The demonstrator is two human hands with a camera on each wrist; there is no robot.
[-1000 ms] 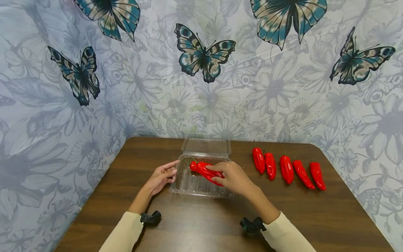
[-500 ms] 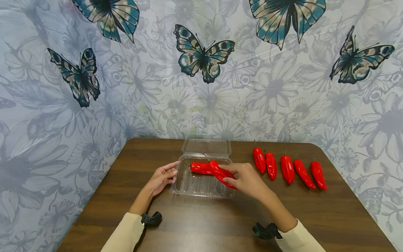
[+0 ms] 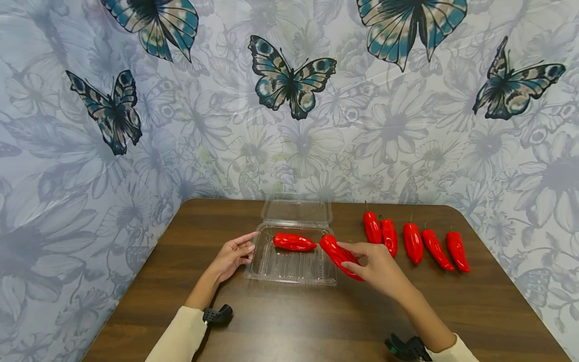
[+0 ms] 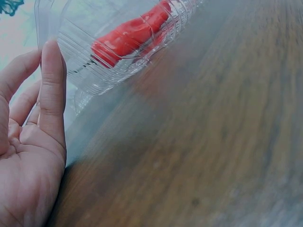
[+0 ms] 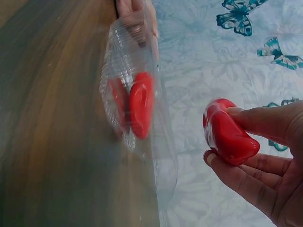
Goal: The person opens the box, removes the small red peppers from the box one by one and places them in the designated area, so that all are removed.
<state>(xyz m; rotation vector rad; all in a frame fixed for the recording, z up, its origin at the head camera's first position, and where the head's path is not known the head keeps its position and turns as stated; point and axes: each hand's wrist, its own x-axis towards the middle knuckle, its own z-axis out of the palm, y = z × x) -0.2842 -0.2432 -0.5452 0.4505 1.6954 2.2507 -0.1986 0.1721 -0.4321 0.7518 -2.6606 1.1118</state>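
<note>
A clear plastic clamshell container lies on the table with its lid folded back. One glossy red chili pepper lies crosswise inside, and it shows through the wall in the left wrist view. My left hand pinches the container's left rim between thumb and fingers. Just past the right rim, my right hand holds another red chili pepper between thumb and fingertips, raised above the tabletop. To the right, several more red peppers lie in a row, stems pointing away; the right hand partly overlaps the nearest ones.
The brown wooden table ends at the back against a wall covering with flowers and butterflies. Black bands sit on both wrists.
My right hand has moved right, carrying its pepper from over the container to beyond the right rim. The pepper inside is now uncovered. The left hand stays at the left rim.
</note>
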